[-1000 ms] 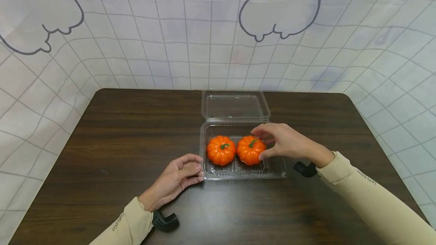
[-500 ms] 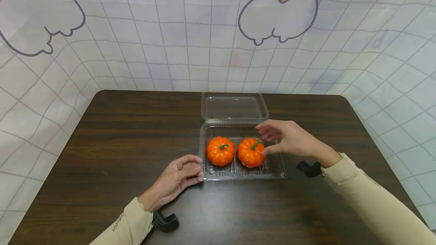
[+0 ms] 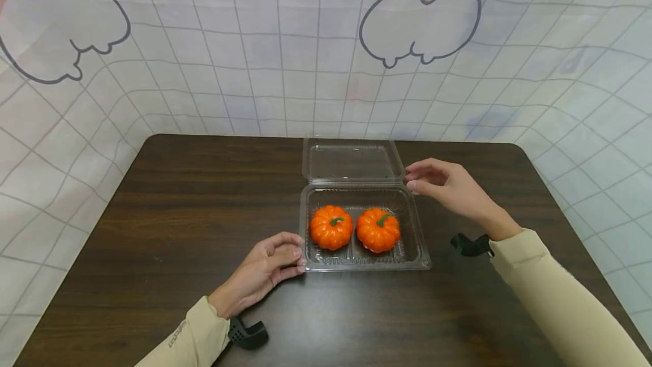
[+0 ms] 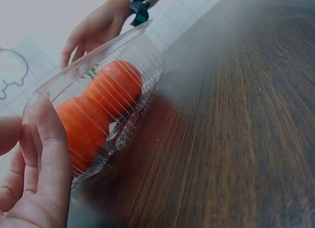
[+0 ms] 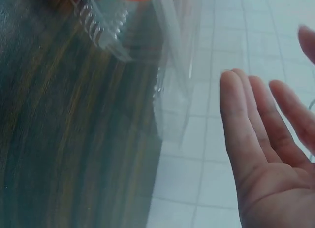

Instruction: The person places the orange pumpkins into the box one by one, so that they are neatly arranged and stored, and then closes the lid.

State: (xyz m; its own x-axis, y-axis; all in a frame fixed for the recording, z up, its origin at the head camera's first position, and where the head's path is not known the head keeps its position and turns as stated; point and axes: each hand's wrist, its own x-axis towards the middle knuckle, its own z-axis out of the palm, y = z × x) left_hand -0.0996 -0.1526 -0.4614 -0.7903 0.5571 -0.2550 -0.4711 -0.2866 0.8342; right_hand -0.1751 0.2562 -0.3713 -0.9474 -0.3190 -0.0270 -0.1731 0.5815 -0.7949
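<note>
A clear plastic clamshell container (image 3: 415, 231) lies unfolded on the table, its lid (image 3: 351, 162) laid back toward the wall. Two small orange pumpkins with green stems sit side by side in the base, a left pumpkin (image 3: 331, 227) and a right pumpkin (image 3: 378, 230). At the base's front left corner, my left hand (image 3: 265, 265) pinches the rim between thumb and fingers, as the left wrist view also shows. My right hand (image 3: 455, 188) is beside the hinge's right end, fingers extended and holding nothing. In the right wrist view, its fingers (image 5: 236, 119) appear apart from the plastic.
The dark wooden table (image 3: 204, 186) has rounded far corners. A white grid-patterned curtain (image 3: 229, 72) with cartoon animal drawings surrounds its back and sides, close behind the lid. Each wrist carries a black device (image 3: 248, 333).
My right hand has let go of the right pumpkin and moved away, back and to the right, toward the hinge. The left hand keeps its hold on the container's corner.
</note>
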